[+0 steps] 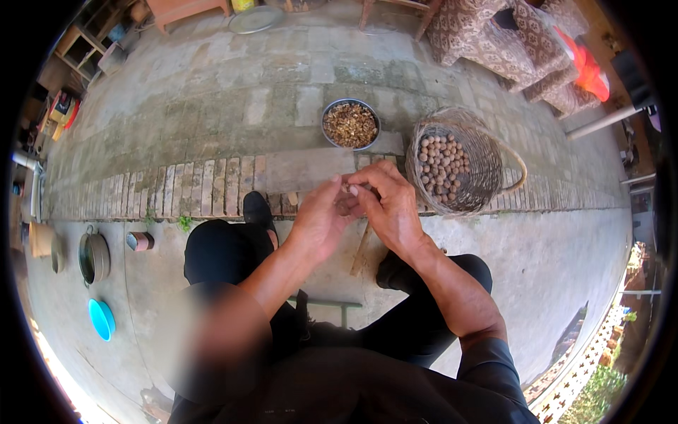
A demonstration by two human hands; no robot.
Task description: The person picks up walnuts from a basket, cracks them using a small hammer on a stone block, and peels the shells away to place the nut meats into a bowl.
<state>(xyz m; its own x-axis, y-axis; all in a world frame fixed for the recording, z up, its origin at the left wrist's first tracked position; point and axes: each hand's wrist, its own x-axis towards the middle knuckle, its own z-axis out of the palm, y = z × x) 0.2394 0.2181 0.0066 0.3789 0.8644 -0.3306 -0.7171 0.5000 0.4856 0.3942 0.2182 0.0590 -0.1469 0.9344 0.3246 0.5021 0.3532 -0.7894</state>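
Note:
My left hand point(318, 220) is cupped, with pieces of walnut in its fingers. Against it, the thumb and fingertips of my right hand point(389, 201) pinch a small brown walnut piece point(346, 188). Just past the fingers lies a flat wooden board point(302, 168) on the brick edging. Beyond the board stands a round metal bowl point(324, 139) full of shelled walnut kernels point(349, 124). A wicker basket point(484, 175) with an arched handle leans open toward me on the right, and many whole walnuts point(442, 164) lie inside. Part of a wooden stick point(362, 252) shows below my hands.
My knees flank a low green metal frame point(333, 303). At left on the concrete are a metal pot point(100, 257), a turquoise basin point(103, 319) and a pink-and-dark container point(140, 241). Patterned covered furniture point(482, 47) stands far right; a round metal lid point(256, 20) lies far back.

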